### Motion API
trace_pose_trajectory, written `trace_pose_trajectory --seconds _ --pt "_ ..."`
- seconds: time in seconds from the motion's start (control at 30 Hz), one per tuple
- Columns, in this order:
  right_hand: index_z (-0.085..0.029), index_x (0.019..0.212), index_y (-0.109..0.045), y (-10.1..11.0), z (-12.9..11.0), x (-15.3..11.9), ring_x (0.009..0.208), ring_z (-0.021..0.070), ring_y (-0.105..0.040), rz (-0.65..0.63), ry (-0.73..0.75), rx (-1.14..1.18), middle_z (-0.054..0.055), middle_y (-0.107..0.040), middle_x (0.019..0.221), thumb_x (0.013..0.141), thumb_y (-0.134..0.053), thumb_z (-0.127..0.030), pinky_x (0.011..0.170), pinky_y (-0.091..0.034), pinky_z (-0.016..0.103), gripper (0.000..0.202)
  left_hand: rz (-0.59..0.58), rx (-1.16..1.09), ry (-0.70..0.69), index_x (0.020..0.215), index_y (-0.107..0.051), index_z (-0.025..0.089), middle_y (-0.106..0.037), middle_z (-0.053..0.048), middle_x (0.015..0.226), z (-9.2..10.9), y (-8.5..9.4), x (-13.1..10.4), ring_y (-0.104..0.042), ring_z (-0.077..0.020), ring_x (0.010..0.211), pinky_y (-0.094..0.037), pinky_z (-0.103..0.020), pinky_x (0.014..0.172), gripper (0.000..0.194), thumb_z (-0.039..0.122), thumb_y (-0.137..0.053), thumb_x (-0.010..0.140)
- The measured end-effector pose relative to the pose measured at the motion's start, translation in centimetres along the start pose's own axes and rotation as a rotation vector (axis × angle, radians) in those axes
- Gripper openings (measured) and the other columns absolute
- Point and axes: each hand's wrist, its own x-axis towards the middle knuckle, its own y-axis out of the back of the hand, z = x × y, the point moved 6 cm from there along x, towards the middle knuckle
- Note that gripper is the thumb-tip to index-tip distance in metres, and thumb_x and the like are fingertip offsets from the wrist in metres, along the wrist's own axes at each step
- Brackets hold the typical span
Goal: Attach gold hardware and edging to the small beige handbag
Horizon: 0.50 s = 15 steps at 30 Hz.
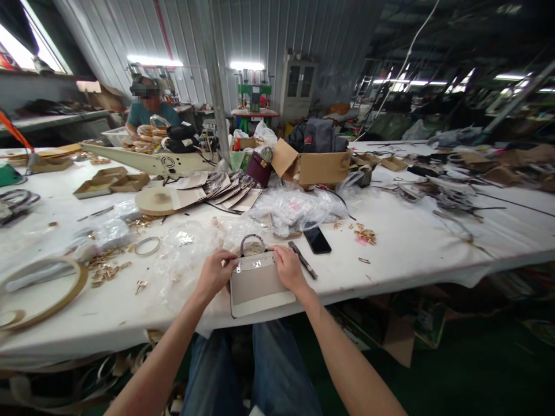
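A beige bag panel [255, 284] with a dark edge lies at the table's near edge, a curved dark handle [252, 237] standing out beyond its far side. Small shiny metal pieces [256, 263] sit along its upper strip. At the panel's upper left corner, my left hand [218, 270] is closed, thumb and fingers pinching the edge. My right hand [287, 267] grips the upper right corner with its fingers over the far edge. Just right of that hand lie a dark slim tool [302, 260] and a black phone [318, 238].
Clear plastic wrap [299, 209] and stacked panels [234, 193] lie beyond. Gold hardware piles [366, 236] are on the right, a large tape roll [78, 289] on the left. A cardboard box [325, 169] stands farther back. Another person [151, 110] sits across the table.
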Motion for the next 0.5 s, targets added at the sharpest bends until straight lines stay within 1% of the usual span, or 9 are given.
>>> trace_pose_trajectory --seconds 0.07,0.1,0.2,0.27,0.37,0.5 --pt "-0.025 0.133 -0.081 -0.1 -0.1 0.0 0.134 0.0336 -0.07 0.002 -0.006 -0.006 0.01 -0.083 0.141 0.122 -0.045 -0.035 0.124 -0.047 0.053 0.04 0.016 -0.021 -0.027 0.101 -0.093 0.023 -0.088 -0.011 0.114 -0.6 0.2 0.1 -0.077 -0.0312 0.111 -0.059 -0.044 0.106 0.031 0.048 -0.08 0.088" --pt "-0.025 0.132 -0.081 -0.1 -0.2 -0.1 0.134 0.0337 -0.07 0.006 -0.012 0.002 0.01 -0.083 0.141 0.122 -0.044 -0.036 0.124 -0.047 0.053 0.04 0.01 -0.052 -0.015 0.104 -0.093 0.023 -0.088 -0.011 0.114 -1.2 0.3 0.1 -0.077 -0.0308 0.11 -0.059 -0.044 0.105 0.033 0.05 -0.082 0.088" --pt "-0.026 0.131 -0.082 0.0 -0.3 -0.1 0.133 0.033 -0.071 0.014 -0.026 0.048 0.009 -0.084 0.141 0.122 -0.044 -0.038 0.123 -0.049 0.053 0.041 -0.035 -0.209 0.096 0.115 -0.093 0.022 -0.088 -0.011 0.118 -3.3 0.1 0.0 -0.076 -0.0296 0.106 -0.058 -0.04 0.095 0.047 0.06 -0.086 0.086" --pt "-0.026 0.13 -0.082 0.1 -0.4 -0.2 0.133 0.0328 -0.072 0.027 -0.035 0.063 0.009 -0.085 0.14 0.123 -0.044 -0.04 0.124 -0.049 0.053 0.041 -0.047 -0.286 0.125 0.115 -0.092 0.022 -0.088 -0.011 0.121 -4.0 0.0 -0.3 -0.075 -0.0302 0.109 -0.058 -0.039 0.094 0.052 0.065 -0.088 0.086" --pt "-0.027 0.13 -0.082 0.3 -0.5 -0.3 0.134 0.0329 -0.072 0.05 -0.037 0.078 0.009 -0.085 0.14 0.123 -0.045 -0.041 0.125 -0.049 0.053 0.041 -0.035 -0.304 0.101 0.111 -0.092 0.022 -0.087 -0.011 0.123 -4.0 0.0 -0.5 -0.075 -0.0315 0.115 -0.057 -0.039 0.098 0.051 0.067 -0.088 0.087" --pt "-0.026 0.129 -0.083 0.4 -0.7 -0.4 0.134 0.0332 -0.073 0.06 -0.033 0.106 0.01 -0.085 0.14 0.123 -0.045 -0.042 0.124 -0.049 0.053 0.041 -0.05 -0.294 0.09 0.112 -0.092 0.022 -0.088 -0.011 0.122 -3.6 -0.1 -0.6 -0.075 -0.0313 0.117 -0.055 -0.039 0.1 0.05 0.065 -0.087 0.088"
